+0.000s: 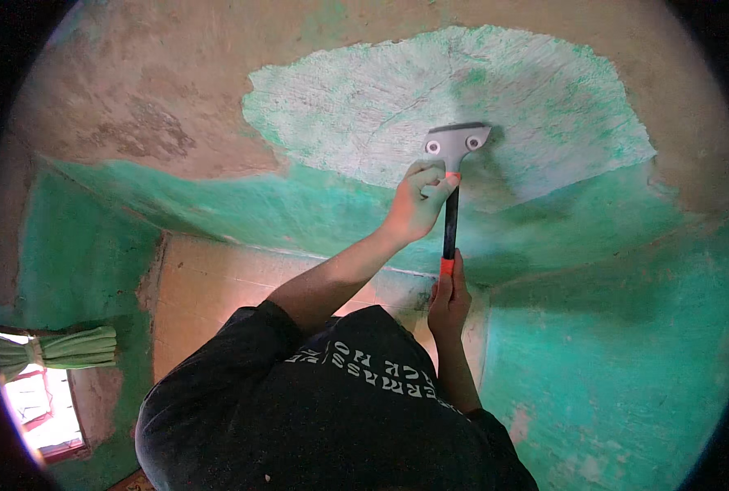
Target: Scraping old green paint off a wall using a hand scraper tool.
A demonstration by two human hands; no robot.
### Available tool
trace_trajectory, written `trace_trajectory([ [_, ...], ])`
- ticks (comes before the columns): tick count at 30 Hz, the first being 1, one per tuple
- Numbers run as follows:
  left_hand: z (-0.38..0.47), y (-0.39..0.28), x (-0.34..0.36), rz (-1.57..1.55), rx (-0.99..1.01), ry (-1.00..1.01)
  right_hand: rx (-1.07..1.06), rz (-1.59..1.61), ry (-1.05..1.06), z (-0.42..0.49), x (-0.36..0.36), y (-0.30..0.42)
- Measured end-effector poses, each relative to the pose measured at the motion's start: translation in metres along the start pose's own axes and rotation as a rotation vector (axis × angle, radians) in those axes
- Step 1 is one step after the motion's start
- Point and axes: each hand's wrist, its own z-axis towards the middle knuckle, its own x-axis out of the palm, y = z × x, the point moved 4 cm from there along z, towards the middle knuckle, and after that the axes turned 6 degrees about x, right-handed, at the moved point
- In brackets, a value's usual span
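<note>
A long-handled wall scraper [451, 221] stands nearly upright in the picture, with a grey metal head, two round screws, a black shaft and orange bands. My left hand [422, 199] grips its neck just below the head. Lower down, my right hand [450, 304] is wrapped around the end of the handle. The scraper's head [458, 140] lies against or very close to a patch of whitish, green-tinged wall [352, 110]; whether the blade touches cannot be told. Fine scratches run across this patch.
Bare brownish plaster [217, 110] surrounds the pale patch. Green paint [340, 190] covers the wall's lower part and the right side wall [585, 344]. Orange-tan floor tiles [204, 288] show below. At lower left is a window [45, 405] with a green curtain [76, 348].
</note>
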Motion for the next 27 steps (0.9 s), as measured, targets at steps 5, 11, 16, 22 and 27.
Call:
trace_trajectory([
  [5, 0.014, -0.024, -0.009, -0.075, -0.016, -0.035, -0.060, 0.051, -0.011, 0.001, 0.000, 0.024],
  [11, 0.003, 0.000, 0.000, 0.034, 0.001, 0.000, 0.002, -0.068, -0.017, -0.006, -0.009, 0.003],
  [16, 0.000, -0.008, 0.000, -0.056, -0.115, -0.009, 0.007, -0.033, 0.012, -0.008, -0.011, 0.004],
  [22, 0.009, -0.010, 0.001, -0.064, -0.104, -0.057, 0.010, 0.057, 0.050, 0.012, -0.014, 0.000],
  [27, 0.004, -0.006, -0.002, -0.041, -0.065, -0.045, 0.003, -0.052, 0.028, 0.004, -0.018, 0.013],
])
